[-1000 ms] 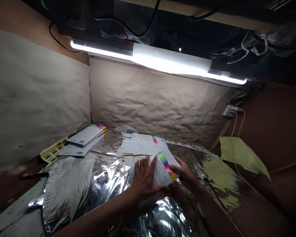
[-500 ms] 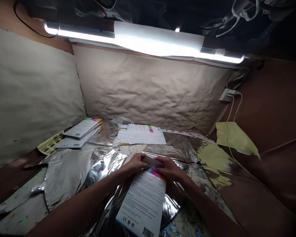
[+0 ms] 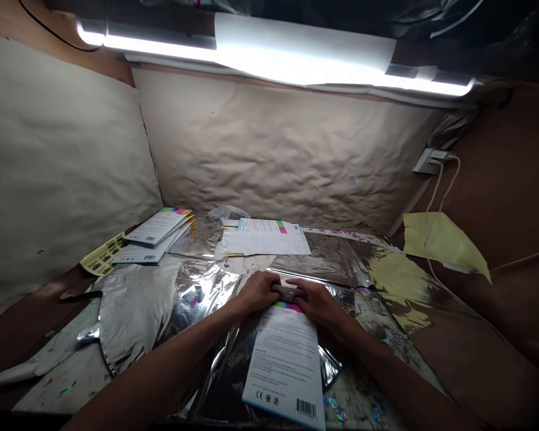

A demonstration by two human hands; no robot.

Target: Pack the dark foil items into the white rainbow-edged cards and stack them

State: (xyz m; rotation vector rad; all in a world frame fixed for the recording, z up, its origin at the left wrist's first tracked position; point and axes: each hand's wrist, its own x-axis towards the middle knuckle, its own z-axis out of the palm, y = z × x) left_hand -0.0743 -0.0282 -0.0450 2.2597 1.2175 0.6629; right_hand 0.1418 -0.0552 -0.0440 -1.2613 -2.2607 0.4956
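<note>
My left hand [image 3: 258, 293] and my right hand [image 3: 318, 304] come together at the middle of the foil, both pinching a small dark flat piece [image 3: 290, 293] between them. Much of that piece is hidden by my fingers, and I cannot tell what it is. Just below my hands lies a white printed card [image 3: 285, 371] with a coloured strip at its top edge and a barcode near its bottom corner. My right hand's heel touches the card's top edge.
Crinkled silver foil [image 3: 135, 311] covers the table. At the back left are stacked white packaging cards [image 3: 157, 228], with a yellow barcode label sheet [image 3: 102, 261] beside them. A white paper sheet [image 3: 265, 242] lies at the back. Yellow-green paper [image 3: 444, 245] hangs on the right.
The white card has left my hands and lies flat on the foil below them. The small piece between my hands now looks darker and sits lower. The view has shifted slightly.
</note>
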